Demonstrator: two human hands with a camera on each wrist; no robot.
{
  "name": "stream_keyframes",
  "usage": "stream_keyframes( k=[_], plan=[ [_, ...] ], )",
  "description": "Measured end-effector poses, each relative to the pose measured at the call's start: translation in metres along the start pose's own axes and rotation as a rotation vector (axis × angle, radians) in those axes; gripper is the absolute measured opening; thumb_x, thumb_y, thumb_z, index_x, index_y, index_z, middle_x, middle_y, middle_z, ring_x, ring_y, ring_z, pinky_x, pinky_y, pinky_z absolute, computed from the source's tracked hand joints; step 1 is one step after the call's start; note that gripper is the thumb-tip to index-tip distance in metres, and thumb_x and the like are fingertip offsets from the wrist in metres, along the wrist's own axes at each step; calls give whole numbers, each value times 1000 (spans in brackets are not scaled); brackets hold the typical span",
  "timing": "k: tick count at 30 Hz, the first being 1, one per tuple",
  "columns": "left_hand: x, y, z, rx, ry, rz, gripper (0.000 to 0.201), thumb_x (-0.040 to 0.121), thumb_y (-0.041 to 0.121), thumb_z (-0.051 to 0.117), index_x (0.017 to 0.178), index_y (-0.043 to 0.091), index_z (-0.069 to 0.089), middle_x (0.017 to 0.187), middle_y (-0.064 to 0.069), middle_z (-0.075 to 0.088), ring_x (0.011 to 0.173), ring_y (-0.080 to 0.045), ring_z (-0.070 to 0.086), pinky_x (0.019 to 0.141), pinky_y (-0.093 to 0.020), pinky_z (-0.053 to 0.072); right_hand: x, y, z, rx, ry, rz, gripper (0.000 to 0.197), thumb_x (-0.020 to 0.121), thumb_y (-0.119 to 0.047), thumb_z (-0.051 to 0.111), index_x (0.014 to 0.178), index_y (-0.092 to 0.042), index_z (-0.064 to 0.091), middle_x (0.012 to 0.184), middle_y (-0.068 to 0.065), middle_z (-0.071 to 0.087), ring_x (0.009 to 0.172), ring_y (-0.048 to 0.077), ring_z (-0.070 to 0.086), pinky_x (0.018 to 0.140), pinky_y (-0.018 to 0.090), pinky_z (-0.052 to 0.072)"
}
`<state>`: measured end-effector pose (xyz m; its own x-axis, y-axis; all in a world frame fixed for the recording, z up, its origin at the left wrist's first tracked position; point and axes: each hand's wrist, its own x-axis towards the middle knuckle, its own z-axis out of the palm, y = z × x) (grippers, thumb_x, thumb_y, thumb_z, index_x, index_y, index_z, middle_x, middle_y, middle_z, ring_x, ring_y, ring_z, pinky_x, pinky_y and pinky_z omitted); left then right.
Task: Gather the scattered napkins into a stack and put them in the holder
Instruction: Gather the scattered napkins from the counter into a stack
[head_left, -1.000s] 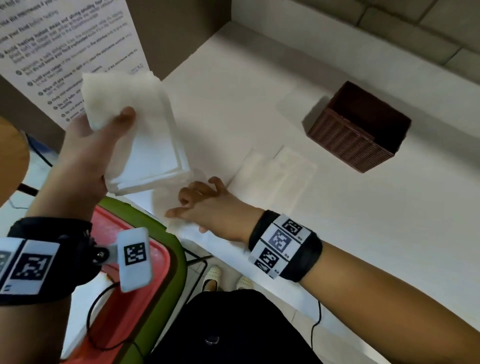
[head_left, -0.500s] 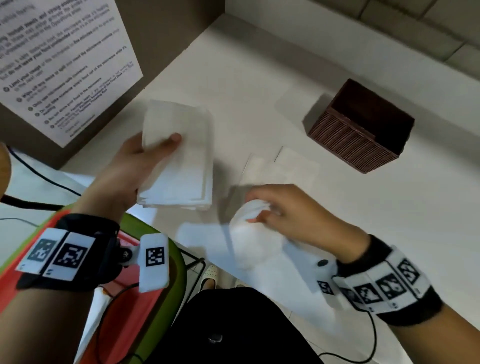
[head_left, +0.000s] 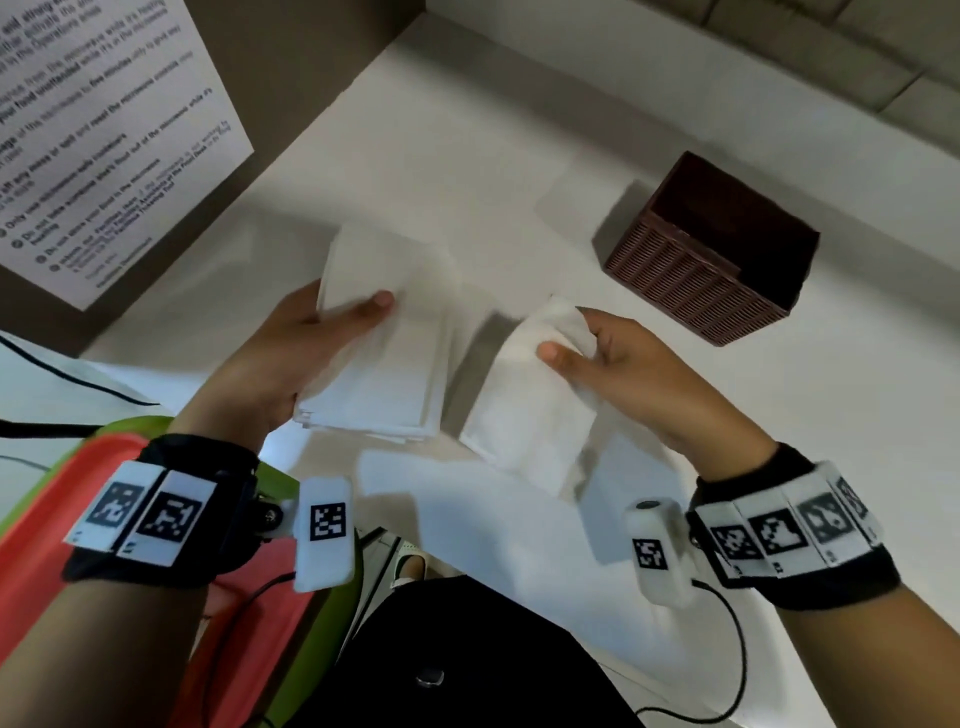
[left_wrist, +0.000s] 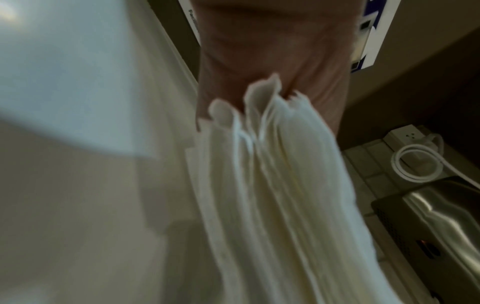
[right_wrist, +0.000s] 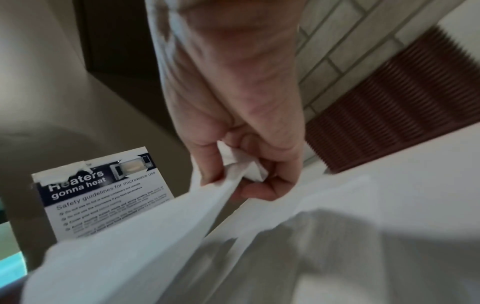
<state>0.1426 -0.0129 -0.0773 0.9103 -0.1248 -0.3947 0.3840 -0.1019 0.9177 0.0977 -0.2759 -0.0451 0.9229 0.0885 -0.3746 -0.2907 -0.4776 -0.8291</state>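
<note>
Our left hand (head_left: 291, 353) grips the stack (head_left: 384, 353) of napkins, thumb across the top, raised above the white bench (head_left: 779, 415). Our right hand (head_left: 623, 364) pinches one loose napkin (head_left: 530, 410) by its upper corner between thumb and curled fingers; it hangs just beside the stack, apart from it. The brown slatted holder (head_left: 701, 280) sits on the bench beyond the right hand, nothing visible inside it. A printed notice (head_left: 104, 156) hangs on the wall at left.
</note>
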Motion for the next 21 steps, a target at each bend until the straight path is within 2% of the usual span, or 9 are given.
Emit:
stream_keyframes(
  k=[2,4,6,8,11,14,17,19,21],
  plan=[
    [1,0,-10,-6,42,5,18,91,33,64,103,22,69,85,15,78,77,0,73,65,-15,56,15,1,13,-69,13,7,26,92,-32,60,113,-18,64,102,-3,70,92,17,66,90,40,50],
    [1,-1,-19,-14,69,2,18,90,33,65,103,21,70,86,14,78,79,-2,73,68,-19,56,29,5,28,-239,35,55,40,91,-32,62,126,-15,55,111,-7,61,101,10,58,92,28,43],
    [0,-2,-24,-17,71,4,18,91,32,64,104,21,69,84,15,78,77,0,73,64,-15,55,40,15,42,-368,74,73,49,88,-29,66,130,-13,49,123,5,59,115,22,56,97,34,45],
    [-2,-3,-27,-27,70,6,16,92,30,63,105,21,68,83,16,77,76,1,73,60,-12,54,46,23,52,-472,133,24,55,83,-25,71,130,-12,46,125,13,56,114,30,55,95,40,47],
    [-4,-6,-30,-34,69,2,17,91,30,63,105,21,68,84,15,78,77,1,73,62,-12,55,52,24,56,-648,203,2,67,78,-34,74,133,-11,45,126,15,48,115,32,49,99,40,43],
    [-3,-9,-31,-27,72,0,22,90,32,65,108,21,69,89,13,78,82,-1,73,67,-16,55,55,18,54,-769,185,46,68,77,-41,74,131,-13,44,129,13,41,119,31,42,99,39,36],
    [-3,-10,-31,-32,65,7,20,89,32,66,106,21,69,88,14,78,80,0,73,68,-16,56,54,13,55,-626,159,-9,61,76,-21,78,126,-11,43,120,10,39,105,29,52,89,30,48],
    [-3,-9,-31,-28,59,14,23,89,33,66,108,21,69,91,13,78,83,-2,73,71,-19,56,51,11,54,-491,137,-66,59,76,1,73,124,-14,41,114,4,37,90,15,53,69,8,45],
    [-3,-8,-32,-27,60,22,24,88,34,66,108,21,69,92,12,78,85,-3,73,74,-20,56,49,11,49,-428,102,-80,51,81,9,66,119,-15,41,114,1,47,77,-4,54,63,1,40]
  ],
)
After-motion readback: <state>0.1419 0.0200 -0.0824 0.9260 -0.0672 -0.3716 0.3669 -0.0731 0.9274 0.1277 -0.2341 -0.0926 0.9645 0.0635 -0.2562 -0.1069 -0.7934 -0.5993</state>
